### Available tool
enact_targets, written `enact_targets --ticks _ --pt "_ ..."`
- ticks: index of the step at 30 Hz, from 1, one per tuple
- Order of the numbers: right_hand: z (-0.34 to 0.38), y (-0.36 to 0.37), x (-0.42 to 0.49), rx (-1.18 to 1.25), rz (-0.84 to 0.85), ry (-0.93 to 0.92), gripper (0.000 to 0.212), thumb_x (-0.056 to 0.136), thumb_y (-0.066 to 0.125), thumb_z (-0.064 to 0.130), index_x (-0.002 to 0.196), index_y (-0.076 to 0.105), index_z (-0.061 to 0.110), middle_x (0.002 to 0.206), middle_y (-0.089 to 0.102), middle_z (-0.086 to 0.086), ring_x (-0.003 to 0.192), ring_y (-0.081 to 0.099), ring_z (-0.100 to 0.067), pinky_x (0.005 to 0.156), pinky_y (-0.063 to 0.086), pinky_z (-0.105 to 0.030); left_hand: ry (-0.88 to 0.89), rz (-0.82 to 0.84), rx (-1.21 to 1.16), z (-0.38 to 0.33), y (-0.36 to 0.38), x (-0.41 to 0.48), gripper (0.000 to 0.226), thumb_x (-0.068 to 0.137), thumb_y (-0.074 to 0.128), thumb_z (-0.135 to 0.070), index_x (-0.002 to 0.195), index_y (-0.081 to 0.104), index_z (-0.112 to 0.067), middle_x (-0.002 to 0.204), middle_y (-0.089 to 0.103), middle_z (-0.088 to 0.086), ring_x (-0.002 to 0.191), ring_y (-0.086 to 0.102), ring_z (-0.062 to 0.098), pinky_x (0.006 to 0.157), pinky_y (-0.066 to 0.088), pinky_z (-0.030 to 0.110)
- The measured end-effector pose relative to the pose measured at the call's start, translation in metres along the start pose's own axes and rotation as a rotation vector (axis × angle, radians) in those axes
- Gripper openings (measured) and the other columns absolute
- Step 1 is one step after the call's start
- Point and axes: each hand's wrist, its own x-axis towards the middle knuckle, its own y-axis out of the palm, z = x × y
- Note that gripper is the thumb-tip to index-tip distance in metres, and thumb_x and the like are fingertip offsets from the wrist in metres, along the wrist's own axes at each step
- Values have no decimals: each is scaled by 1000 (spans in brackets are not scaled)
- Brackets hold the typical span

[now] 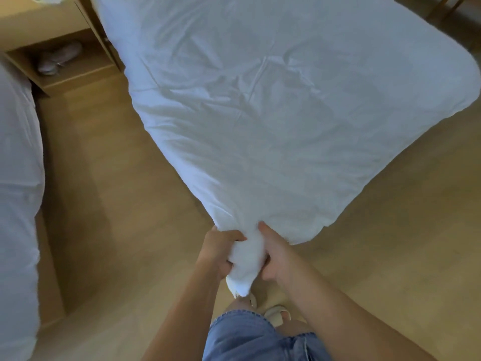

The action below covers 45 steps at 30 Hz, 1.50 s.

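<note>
Both hands, left hand (pixel 221 252), right hand (pixel 273 252), gripping duvet (pixel 273 113) corner, open floor (pixel 117 217) alongside

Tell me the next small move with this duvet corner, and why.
Probably tug the duvet corner taut toward you and shake it once: the left hand and right hand both grip it bunched, and the duvet lies creased.

White duvet (pixel 260 105) over bed (pixel 95 16), on wooden floor (pixel 117 204)

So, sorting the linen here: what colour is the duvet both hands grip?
The duvet is plain white; head view.
</note>
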Motion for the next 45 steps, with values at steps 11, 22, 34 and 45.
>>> enact_targets --ticks 11,22,34,45 --pt "-61 -40 2 -368 -111 -59 26 97 50 17 121 52 9 113 62 -15 94 62 -28 70 56 -38 -158 -149 6 28 -11 12 55 74 77 -36 116 58 -6 97 65 5 84 61 21 65 47 31" --pt "41 -31 37 110 -95 -270 21 97 50 24 98 60 6 69 70 -6 54 67 -18 38 49 -23 -75 -116 -15 26 -12 16 31 88 65 -19 115 63 -5 103 70 12 92 66 27 85 52 37" --pt "-3 -88 60 -47 -403 -154 38 89 64 8 126 53 4 121 59 -14 108 58 -32 90 50 -46 -136 -115 322 96 -23 59 48 58 71 -15 103 62 -1 93 66 19 87 64 35 83 54 49" --pt "103 -92 89 -1021 -428 -330 9 92 53 17 99 55 10 84 55 -3 73 52 -15 59 38 -25 -205 -226 483 72 28 133 49 77 65 -16 120 48 -1 113 61 15 96 60 31 83 50 37"
